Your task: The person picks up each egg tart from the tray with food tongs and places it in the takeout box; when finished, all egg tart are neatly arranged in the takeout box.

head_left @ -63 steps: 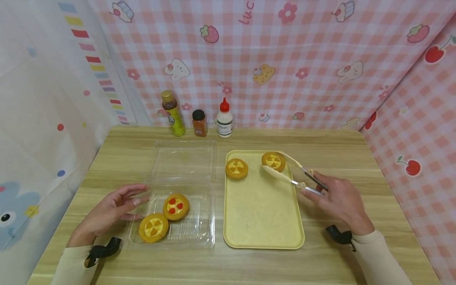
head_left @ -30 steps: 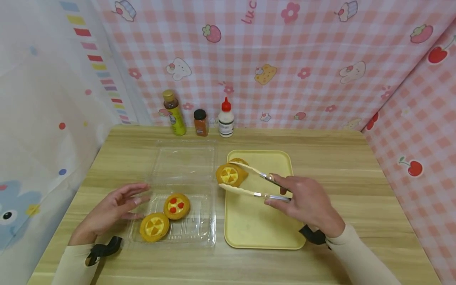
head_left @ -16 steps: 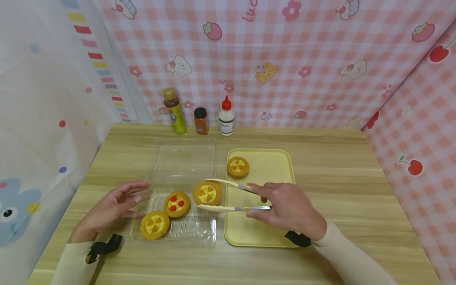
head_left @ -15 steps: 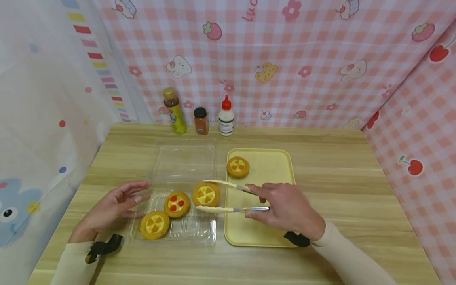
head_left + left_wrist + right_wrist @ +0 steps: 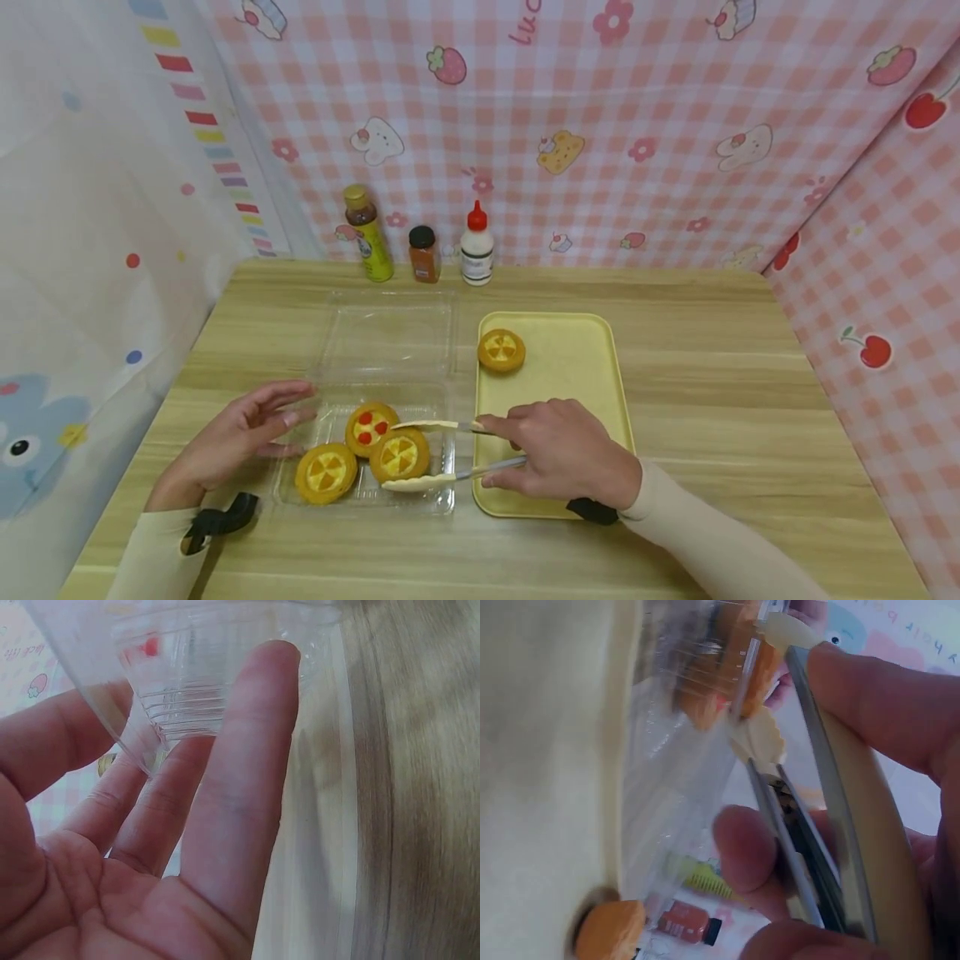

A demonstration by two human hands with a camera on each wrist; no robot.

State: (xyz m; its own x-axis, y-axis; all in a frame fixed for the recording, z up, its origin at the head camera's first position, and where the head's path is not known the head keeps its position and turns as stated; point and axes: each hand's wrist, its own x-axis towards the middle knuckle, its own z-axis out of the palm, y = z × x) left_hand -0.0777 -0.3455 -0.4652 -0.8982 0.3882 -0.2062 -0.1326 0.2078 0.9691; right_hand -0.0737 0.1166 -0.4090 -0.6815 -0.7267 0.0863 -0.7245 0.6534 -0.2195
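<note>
My right hand (image 5: 558,450) holds a pair of tongs (image 5: 427,481) with cream-coloured tips, its thumb and fingers on the metal handles. Between the tips is an egg tart (image 5: 399,456) with orange wedges on top, over the front right of a clear plastic clamshell box (image 5: 448,400). A tart with red pieces (image 5: 367,432) touches it at the upper left, and another orange-topped tart (image 5: 326,473) lies in the box's front left. At the box's left rim, my left hand (image 5: 240,437) has loosely extended fingers; the left wrist view shows the clear wall (image 5: 97,690) against them.
A yellow tray (image 5: 555,383) lies to the right of the box, with one orange-topped tart (image 5: 502,351) at its upper left. Along the back stand a yellow-green bottle (image 5: 372,250), an orange-red jar (image 5: 424,258) with black lid and a white squeeze bottle (image 5: 477,254) with red cap.
The right hand has carried a tart in the tongs from the tray's upper right, leftward and toward me, to the box's front right. The left hand has stayed in place.
</note>
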